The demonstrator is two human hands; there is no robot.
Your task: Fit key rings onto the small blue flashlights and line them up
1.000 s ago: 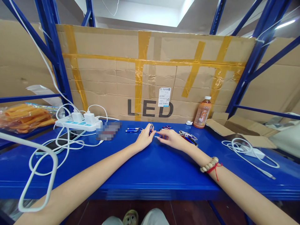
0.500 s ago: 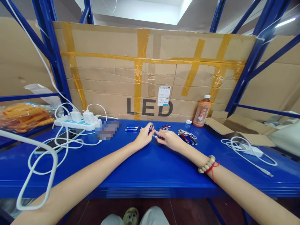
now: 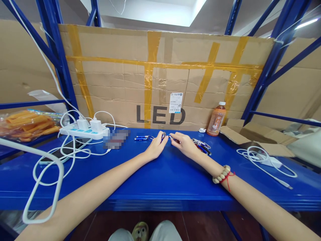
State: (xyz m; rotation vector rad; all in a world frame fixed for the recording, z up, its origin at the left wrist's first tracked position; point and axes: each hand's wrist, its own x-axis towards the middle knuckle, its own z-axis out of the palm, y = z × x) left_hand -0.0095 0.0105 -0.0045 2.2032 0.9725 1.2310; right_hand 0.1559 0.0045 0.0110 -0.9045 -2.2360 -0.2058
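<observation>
Over the blue tabletop [image 3: 160, 177], my left hand [image 3: 156, 147] is closed around a small blue and silver metal tube [image 3: 164, 135], mostly covered by the fingers. Just to its right, my right hand [image 3: 184, 144] pinches a slim dark and silver piece [image 3: 171, 137] pointing toward the left hand; its kind is too small to tell. Blue metal tubes with silver bands [image 3: 143, 138] lie left of the left hand. Behind the right wrist sits a pile of blue, red and dark tubes with silver clips [image 3: 204, 147], partly hidden.
At left are a white power strip [image 3: 100, 134] with chargers, looped white cables and a phone [image 3: 65, 150]. An orange drink bottle [image 3: 216, 120], an open carton [image 3: 265, 147] and a coiled cable [image 3: 265, 160] stand right. A large cardboard sheet [image 3: 120, 90] closes the back.
My right hand has lifted and turned slightly, its fingertips now higher beside the left hand. The small red and blue parts behind it are now hidden. My left hand stays nearly in place.
</observation>
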